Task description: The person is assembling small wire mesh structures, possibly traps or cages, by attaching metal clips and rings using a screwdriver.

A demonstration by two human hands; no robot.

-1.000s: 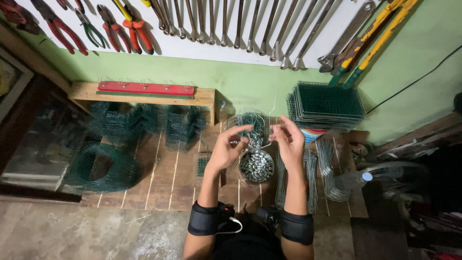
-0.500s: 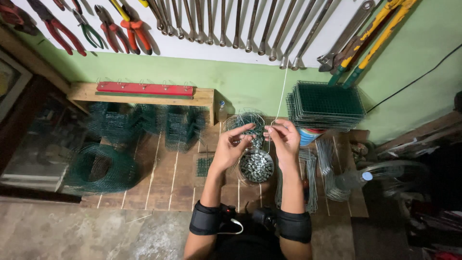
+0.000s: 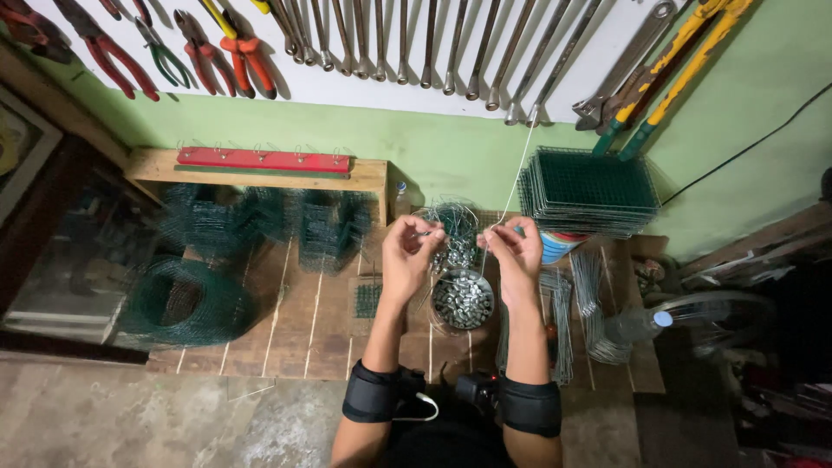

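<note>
A slatted wooden bench (image 3: pixel 321 338) carries green mesh rolls (image 3: pixel 186 303), stacked mesh panels (image 3: pixel 589 191) and a tub of metal clips (image 3: pixel 462 301).

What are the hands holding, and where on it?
The right hand pinches a thin wire at its lower end; the left hand grips something too small to tell.

Bare left hand (image 3: pixel 407 256) and right hand (image 3: pixel 518 256) pinch a thin, pale wire (image 3: pixel 518 178) above a clear glossy plastic jar (image 3: pixel 462 301) of small bright metal pieces; the workbench (image 3: pixel 295 321) is rough, unfinished wooden planks; green-coated wire mesh lies in a matt roll (image 3: pixel 184 302) and in a flat stack of panels (image 3: pixel 591 189); bare steel spanners (image 3: pixel 407 39) hang dull grey on the white board; pliers (image 3: pixel 247 52) show smooth red and orange plastic grips; matt black cloth bands (image 3: pixel 374 392) wrap both forearms; the wall is flat green paint.
</note>
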